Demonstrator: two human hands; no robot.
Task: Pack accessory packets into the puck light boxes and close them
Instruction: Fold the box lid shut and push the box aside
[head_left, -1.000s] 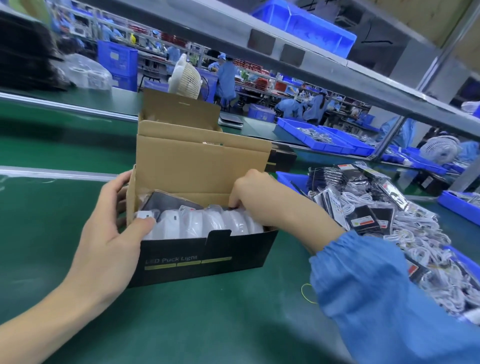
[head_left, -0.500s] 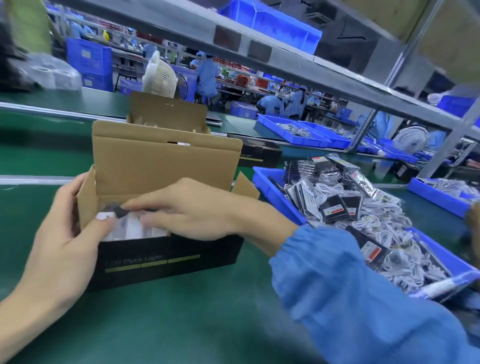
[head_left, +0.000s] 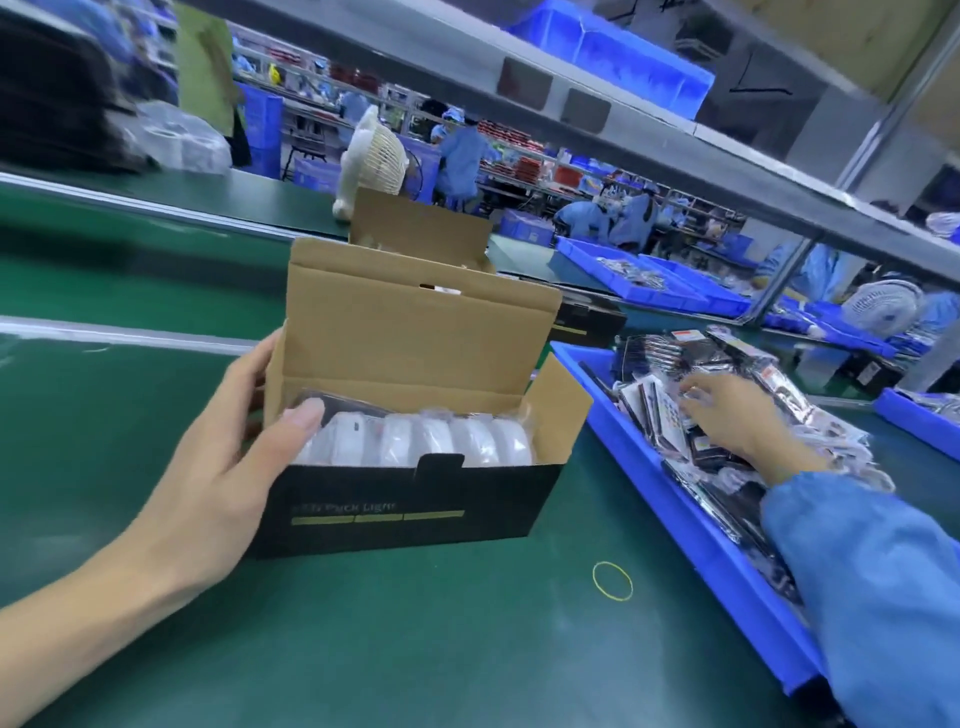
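A black puck light box (head_left: 410, 506) stands on the green belt with its brown lid flap upright. Inside lie several white bagged puck lights (head_left: 441, 441), and a dark packet (head_left: 343, 404) shows at the back left. My left hand (head_left: 223, 467) grips the box's left end, thumb over the rim. My right hand (head_left: 727, 415) rests palm down on the heap of accessory packets (head_left: 701, 379) in the blue tray (head_left: 660, 499) to the right; whether its fingers hold a packet is hidden.
A yellow rubber band (head_left: 613, 581) lies on the belt in front of the tray. A second open box (head_left: 421, 228) stands behind the first. A closed black box (head_left: 592, 319) sits farther back. More blue trays (head_left: 649, 280), a fan (head_left: 374, 156) and workers are beyond.
My right hand has left the box and moved right onto the packet heap in the tray. My left hand still holds the box's left end.
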